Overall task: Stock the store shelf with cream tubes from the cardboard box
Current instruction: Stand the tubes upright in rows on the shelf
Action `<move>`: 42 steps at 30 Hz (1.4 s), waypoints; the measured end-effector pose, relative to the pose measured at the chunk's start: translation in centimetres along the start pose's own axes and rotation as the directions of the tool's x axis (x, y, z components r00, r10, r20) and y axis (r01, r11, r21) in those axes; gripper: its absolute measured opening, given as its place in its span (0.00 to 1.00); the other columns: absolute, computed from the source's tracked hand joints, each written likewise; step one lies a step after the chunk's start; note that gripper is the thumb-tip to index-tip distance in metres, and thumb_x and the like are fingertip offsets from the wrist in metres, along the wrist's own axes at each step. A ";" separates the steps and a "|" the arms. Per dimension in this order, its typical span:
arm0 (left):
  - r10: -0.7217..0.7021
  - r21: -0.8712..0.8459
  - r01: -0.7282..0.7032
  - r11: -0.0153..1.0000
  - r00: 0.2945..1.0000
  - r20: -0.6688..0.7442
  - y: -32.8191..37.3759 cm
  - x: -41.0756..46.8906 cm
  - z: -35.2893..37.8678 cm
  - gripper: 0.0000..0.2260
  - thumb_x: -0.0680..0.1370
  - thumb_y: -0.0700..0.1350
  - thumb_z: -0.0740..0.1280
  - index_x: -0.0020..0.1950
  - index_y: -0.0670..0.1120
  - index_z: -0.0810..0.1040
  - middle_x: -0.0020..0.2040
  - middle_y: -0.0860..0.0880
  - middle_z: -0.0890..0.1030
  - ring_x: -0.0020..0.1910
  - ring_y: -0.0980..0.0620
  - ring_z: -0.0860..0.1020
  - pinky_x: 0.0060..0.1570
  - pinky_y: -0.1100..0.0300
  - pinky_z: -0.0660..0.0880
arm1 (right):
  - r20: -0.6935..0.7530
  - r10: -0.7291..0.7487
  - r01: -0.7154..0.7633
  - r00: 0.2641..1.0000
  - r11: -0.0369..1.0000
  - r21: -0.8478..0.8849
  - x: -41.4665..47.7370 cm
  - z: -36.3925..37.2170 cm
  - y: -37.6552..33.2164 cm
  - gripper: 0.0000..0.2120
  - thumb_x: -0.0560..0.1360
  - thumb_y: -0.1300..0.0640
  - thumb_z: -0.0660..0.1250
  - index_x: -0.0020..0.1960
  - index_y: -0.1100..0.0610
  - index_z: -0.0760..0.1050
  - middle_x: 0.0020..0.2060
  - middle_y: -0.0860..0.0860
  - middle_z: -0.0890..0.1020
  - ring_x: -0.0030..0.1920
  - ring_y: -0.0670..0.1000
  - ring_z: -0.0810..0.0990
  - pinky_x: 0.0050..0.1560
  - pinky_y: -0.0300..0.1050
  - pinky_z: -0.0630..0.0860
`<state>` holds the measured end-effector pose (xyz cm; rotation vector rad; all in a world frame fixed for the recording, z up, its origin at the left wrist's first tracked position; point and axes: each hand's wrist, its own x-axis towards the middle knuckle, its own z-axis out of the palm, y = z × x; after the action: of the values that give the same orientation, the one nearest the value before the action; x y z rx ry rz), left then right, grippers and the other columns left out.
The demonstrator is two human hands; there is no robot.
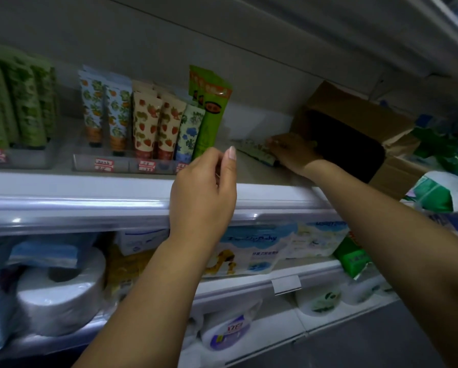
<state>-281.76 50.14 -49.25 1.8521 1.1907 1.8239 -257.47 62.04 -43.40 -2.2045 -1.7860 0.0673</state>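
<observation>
Shelf already holds rows of standing tubes; right grip clamps another tube beside the box, left grip hangs apart and empty, so stocking looks midway.

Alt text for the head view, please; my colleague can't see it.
The right hand holds a cream tube lying on the shelf beside the cardboard box. The left hand hovers empty before the upright tubes.

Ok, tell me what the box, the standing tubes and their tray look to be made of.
Cardboard box: brown paperboard, matte, with creased flaps. Cream tubes: probably soft plastic, printed with fruit and flowers, slightly glossy, with flat crimped tops. Tray: clear plastic, possibly acrylic, judging by its see-through front wall carrying price labels.
</observation>
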 end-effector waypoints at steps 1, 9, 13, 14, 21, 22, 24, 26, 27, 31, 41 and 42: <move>0.006 0.013 -0.006 1.000 1.000 -0.001 -0.1 0.0 0.0 0.17 0.86 0.54 0.59 0.39 0.48 0.72 0.32 0.54 0.74 0.32 0.54 0.72 0.30 0.56 0.65 | 0.009 -0.006 0.006 1.000 1.000 0.015 0.7 0.1 -0.2 0.39 0.73 0.22 0.48 0.76 0.42 0.65 0.79 0.49 0.61 0.77 0.59 0.60 0.76 0.60 0.57; -0.026 -0.026 0.025 0.999 1.000 -0.010 -0.4 0.5 -0.3 0.19 0.85 0.54 0.59 0.38 0.47 0.72 0.31 0.52 0.74 0.31 0.52 0.75 0.31 0.50 0.71 | 0.146 -0.034 0.040 0.989 0.998 -0.043 2.1 1.9 -1.5 0.32 0.80 0.30 0.44 0.78 0.44 0.59 0.78 0.52 0.64 0.74 0.60 0.65 0.75 0.54 0.60; -0.090 -0.107 0.087 0.990 0.996 -0.024 -0.5 0.6 0.0 0.20 0.85 0.56 0.58 0.39 0.46 0.75 0.33 0.49 0.77 0.33 0.48 0.79 0.33 0.43 0.76 | 0.160 -0.043 0.045 0.986 0.999 -0.011 -0.4 1.3 -1.9 0.31 0.81 0.32 0.46 0.77 0.46 0.62 0.77 0.52 0.66 0.74 0.59 0.67 0.72 0.50 0.61; -0.097 -0.104 0.093 0.990 0.995 -0.026 -0.5 0.6 0.0 0.21 0.85 0.57 0.57 0.39 0.46 0.75 0.33 0.49 0.78 0.33 0.48 0.79 0.33 0.43 0.76 | 0.167 -0.056 0.058 0.984 0.998 -0.010 -1.2 1.2 -2.1 0.31 0.81 0.32 0.47 0.78 0.46 0.62 0.77 0.52 0.65 0.74 0.58 0.66 0.72 0.49 0.60; 0.015 0.038 -0.014 0.999 1.000 -0.026 0.0 0.2 0.5 0.19 0.86 0.54 0.58 0.38 0.47 0.73 0.32 0.52 0.76 0.31 0.52 0.74 0.29 0.50 0.70 | 0.174 -0.060 0.024 0.983 0.978 0.205 -6.7 -0.4 -0.4 0.26 0.80 0.35 0.58 0.75 0.43 0.67 0.71 0.45 0.70 0.73 0.47 0.64 0.70 0.41 0.58; 0.023 0.041 -0.022 0.999 0.999 -0.029 0.0 0.2 0.5 0.19 0.86 0.54 0.58 0.38 0.48 0.72 0.32 0.52 0.76 0.31 0.52 0.73 0.29 0.51 0.69 | 0.132 -0.057 0.025 0.990 0.972 0.234 -6.8 -0.7 -0.1 0.27 0.79 0.34 0.59 0.75 0.43 0.67 0.73 0.46 0.68 0.75 0.50 0.64 0.71 0.41 0.58; 0.022 0.035 -0.020 0.999 0.999 -0.041 0.1 0.2 0.5 0.19 0.86 0.54 0.58 0.38 0.47 0.72 0.32 0.52 0.76 0.31 0.52 0.74 0.29 0.52 0.69 | 0.052 -0.035 0.022 0.998 0.973 0.228 -6.4 -0.6 0.5 0.32 0.77 0.29 0.56 0.76 0.42 0.65 0.78 0.46 0.62 0.78 0.52 0.59 0.75 0.43 0.53; 0.014 0.026 -0.013 1.000 0.999 -0.050 0.0 0.2 0.4 0.20 0.86 0.54 0.58 0.39 0.46 0.74 0.32 0.51 0.77 0.32 0.50 0.75 0.31 0.49 0.72 | 0.068 0.044 -0.055 0.997 0.985 0.162 -5.8 -0.2 1.2 0.39 0.73 0.22 0.50 0.79 0.40 0.58 0.80 0.47 0.56 0.80 0.55 0.54 0.79 0.53 0.49; 0.012 0.019 -0.011 1.000 0.999 -0.051 -0.1 0.2 0.4 0.20 0.86 0.54 0.57 0.39 0.46 0.75 0.32 0.50 0.77 0.32 0.50 0.76 0.32 0.47 0.73 | 0.108 0.090 -0.102 0.990 0.987 0.120 -5.5 0.1 1.5 0.39 0.74 0.23 0.48 0.79 0.40 0.56 0.81 0.48 0.54 0.80 0.56 0.53 0.79 0.56 0.50; -0.019 -0.036 0.018 0.999 0.999 -0.041 -0.6 0.4 0.2 0.22 0.85 0.58 0.56 0.40 0.45 0.75 0.33 0.49 0.78 0.32 0.47 0.78 0.33 0.42 0.75 | 0.176 0.060 -0.082 0.983 0.989 0.123 -5.8 0.6 1.0 0.32 0.81 0.32 0.48 0.80 0.46 0.57 0.81 0.50 0.53 0.80 0.55 0.52 0.78 0.50 0.51; -0.032 -0.079 0.028 0.996 0.998 -0.046 -0.8 0.2 0.2 0.22 0.85 0.58 0.56 0.40 0.45 0.76 0.33 0.48 0.79 0.32 0.47 0.78 0.33 0.41 0.76 | 0.065 0.025 -0.044 0.998 0.945 0.324 -7.6 -0.9 -0.2 0.38 0.70 0.22 0.58 0.70 0.46 0.72 0.66 0.51 0.76 0.68 0.58 0.73 0.68 0.54 0.71; -0.037 -0.077 0.034 0.996 0.998 -0.046 -0.8 0.2 0.1 0.22 0.84 0.58 0.56 0.40 0.45 0.76 0.33 0.48 0.79 0.32 0.47 0.78 0.33 0.41 0.77 | 0.102 -0.043 0.015 0.994 0.965 0.262 -8.0 -0.7 -0.1 0.42 0.65 0.19 0.58 0.69 0.44 0.72 0.66 0.51 0.76 0.68 0.58 0.73 0.68 0.56 0.72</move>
<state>-281.92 50.78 -49.70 1.7448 1.1457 1.8771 -259.20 54.21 -43.96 -2.0203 -1.7496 0.3982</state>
